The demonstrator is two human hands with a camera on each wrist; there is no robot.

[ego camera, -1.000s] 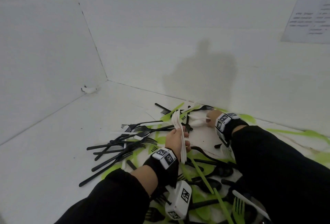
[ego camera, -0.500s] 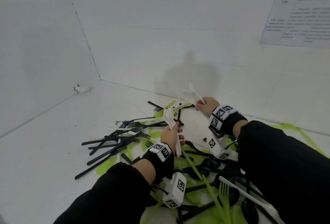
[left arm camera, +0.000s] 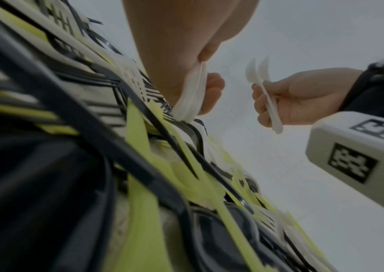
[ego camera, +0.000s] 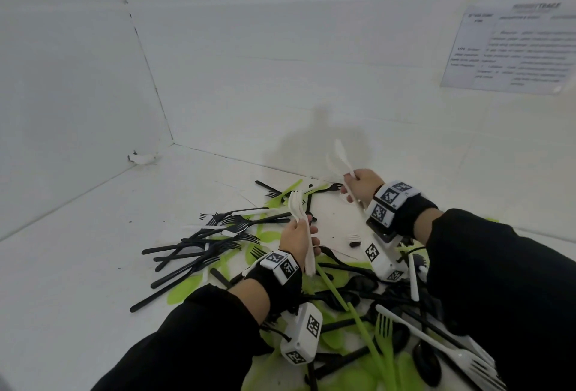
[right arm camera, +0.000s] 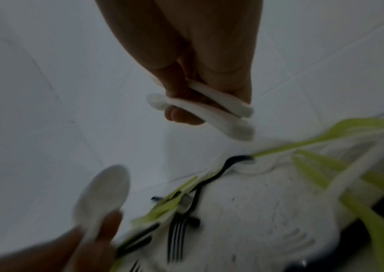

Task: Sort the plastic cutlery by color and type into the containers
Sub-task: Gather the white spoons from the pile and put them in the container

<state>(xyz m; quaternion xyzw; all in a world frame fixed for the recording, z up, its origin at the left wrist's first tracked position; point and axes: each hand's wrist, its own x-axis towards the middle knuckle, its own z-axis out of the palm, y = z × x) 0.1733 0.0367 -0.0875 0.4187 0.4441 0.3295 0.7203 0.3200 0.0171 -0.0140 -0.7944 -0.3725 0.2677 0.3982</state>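
Both arms, in black sleeves with black wristbands carrying white tagged blocks, reached forward. The left hand [ego camera: 298, 239] sat toward seven o'clock of the right hand [ego camera: 361, 186], the two well apart. Each had its fingers curled in a grip round thin white plastic cutlery, bowl ends pointing up toward twelve o'clock.

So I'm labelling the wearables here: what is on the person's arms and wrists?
Long black sleeves cover both arms. Each wrist wears a black band carrying white blocks printed with black square markers, plus a white boxy camera unit below, also marker-tagged. Both hands are bare.
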